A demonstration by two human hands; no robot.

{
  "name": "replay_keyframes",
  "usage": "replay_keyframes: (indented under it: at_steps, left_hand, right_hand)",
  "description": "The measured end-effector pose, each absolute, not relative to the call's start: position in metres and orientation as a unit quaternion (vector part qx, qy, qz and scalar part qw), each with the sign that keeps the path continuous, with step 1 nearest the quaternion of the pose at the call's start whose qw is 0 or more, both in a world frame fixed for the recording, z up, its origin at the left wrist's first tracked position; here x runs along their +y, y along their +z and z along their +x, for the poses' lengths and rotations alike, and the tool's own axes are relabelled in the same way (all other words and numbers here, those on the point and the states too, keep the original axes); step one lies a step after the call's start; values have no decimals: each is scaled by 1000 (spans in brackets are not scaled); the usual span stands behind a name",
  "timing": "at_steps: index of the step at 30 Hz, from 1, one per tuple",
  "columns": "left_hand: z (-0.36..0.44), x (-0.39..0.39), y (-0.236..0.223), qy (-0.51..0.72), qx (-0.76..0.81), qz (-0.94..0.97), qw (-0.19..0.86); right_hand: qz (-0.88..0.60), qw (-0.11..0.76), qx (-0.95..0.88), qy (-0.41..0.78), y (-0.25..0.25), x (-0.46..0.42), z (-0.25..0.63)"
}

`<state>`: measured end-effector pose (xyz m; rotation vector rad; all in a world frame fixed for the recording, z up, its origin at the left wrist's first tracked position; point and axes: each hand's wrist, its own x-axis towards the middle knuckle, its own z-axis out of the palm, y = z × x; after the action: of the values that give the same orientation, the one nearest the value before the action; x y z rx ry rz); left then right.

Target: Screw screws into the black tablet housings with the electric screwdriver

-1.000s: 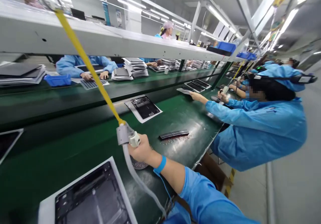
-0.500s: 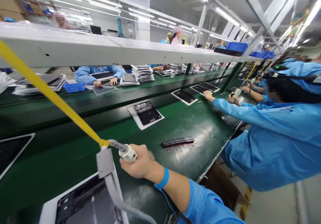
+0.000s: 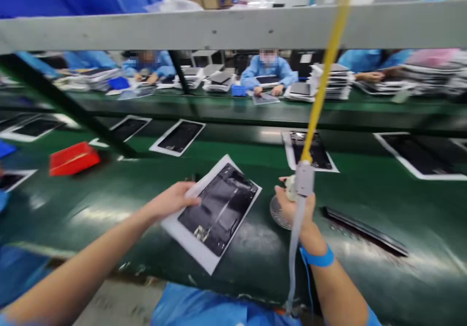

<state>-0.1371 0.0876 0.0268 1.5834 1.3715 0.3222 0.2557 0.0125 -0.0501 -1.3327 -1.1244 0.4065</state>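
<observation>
The left hand (image 3: 170, 200) holds a tablet panel (image 3: 219, 209) on a white sheet (image 3: 186, 228), while the right hand (image 3: 295, 204) grips a hosed white nozzle (image 3: 291, 188) above a mesh disc (image 3: 278, 212) on the green table (image 3: 91, 194).

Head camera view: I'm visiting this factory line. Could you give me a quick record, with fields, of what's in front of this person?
Left hand: grips the edge of a white sheet bearing a dark panel
Right hand: holds a white hand tool with a grey hose
Right wrist: blue strap
Nearby: round mesh disc; black strip; red tray
Surface: green belt
Across the line: co-worker beside stacked panels
</observation>
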Motion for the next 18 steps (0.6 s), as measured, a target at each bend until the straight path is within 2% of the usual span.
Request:
replay_keyframes:
  at_steps: [4, 7, 12, 18]
  left_hand:
    - [-135, 169, 43, 178, 589, 551, 564]
    - [-119, 226, 41, 238, 664, 548, 450]
    - [-93, 295, 28, 234, 712, 583, 313]
    - [-140, 293, 49, 140, 767, 609, 148]
  right_hand:
    - [-595, 614, -491, 168, -60, 9, 262]
    - [-603, 611, -497, 126, -59, 5, 260]
    - [-597, 607, -516, 95, -52, 1, 258]
    - [-590, 594, -534, 112, -55, 2, 257]
